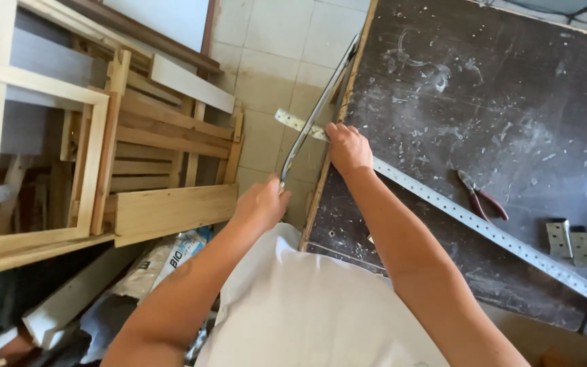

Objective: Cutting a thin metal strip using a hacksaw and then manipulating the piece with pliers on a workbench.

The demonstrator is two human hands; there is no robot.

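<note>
Workshop corner: dark scuffed worktable (484, 88) w/ pale chips and dust, tiled floor at 12 o'clock, stacked wooden frames (103, 156) at 9 o'clock.

Perforated metal strip (484, 228) lies diagonally across table, its end overhanging the table's edge at approx 11 o'clock. Right hand (348, 148) presses down on strip right at the edge, fingers closed flat over it. Left hand (261, 202) wrapped tight round handle of a hacksaw (317, 109), frame running up toward 12 o'clock and crossing strip just beyond the right fingertips, on the overhanging side.

Progress, judged: blade looks set on the strip; short end piece not yet off, so cut unfinished. Depth of kerf can't tell.

Red-handled pliers (484, 197) at 3 o'clock, near strip. Small metal brackets (571, 241) further out, approx 4 o'clock.
</note>
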